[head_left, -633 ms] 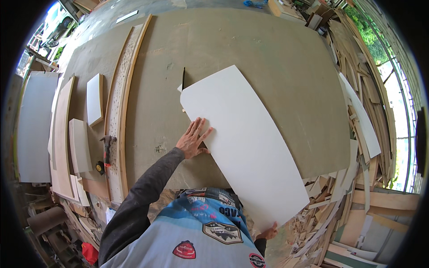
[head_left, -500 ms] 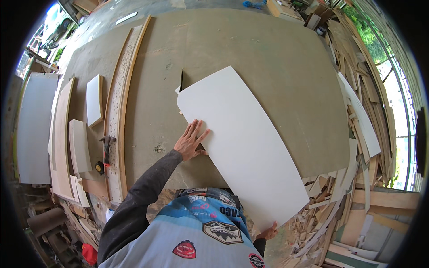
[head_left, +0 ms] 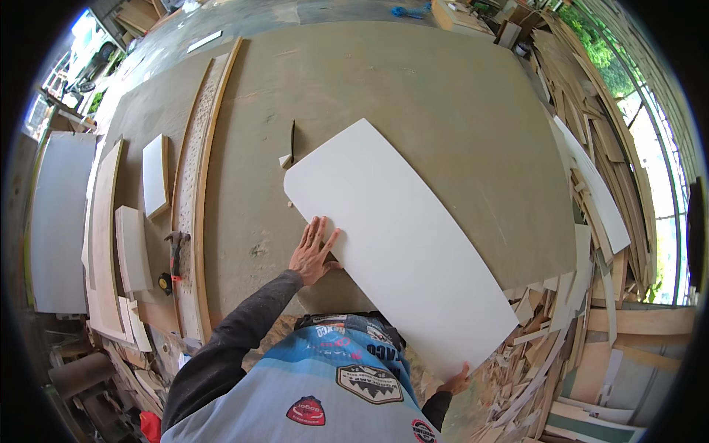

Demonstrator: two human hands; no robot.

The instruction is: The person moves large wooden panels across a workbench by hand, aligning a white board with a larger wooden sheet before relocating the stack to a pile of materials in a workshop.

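A long white board (head_left: 402,236) with one rounded corner lies slantwise over the worktable (head_left: 458,133), its near end reaching past the front edge beside my body. My left hand (head_left: 314,255) rests on the board's left edge, fingers spread and fingertips on the white face. At the near end, my right hand (head_left: 456,380) grips the board by its edge; part of its fingers is hidden underneath. Just beyond the rounded corner are a thin dark strip (head_left: 293,140) and a small white piece (head_left: 285,161). A tiny wooden bit (head_left: 290,204) lies by the left edge.
Left on the table are a long speckled wooden piece (head_left: 201,148), a hammer (head_left: 177,255), a tape measure (head_left: 165,281), a white-faced block (head_left: 155,176) and pale boards (head_left: 131,247). Scrap strips (head_left: 546,332) pile up at the right, with stacked planks (head_left: 605,133) behind.
The white board has turned slightly, its far end going left and its near end right. Both hands have moved with it. My view has shifted a little too.
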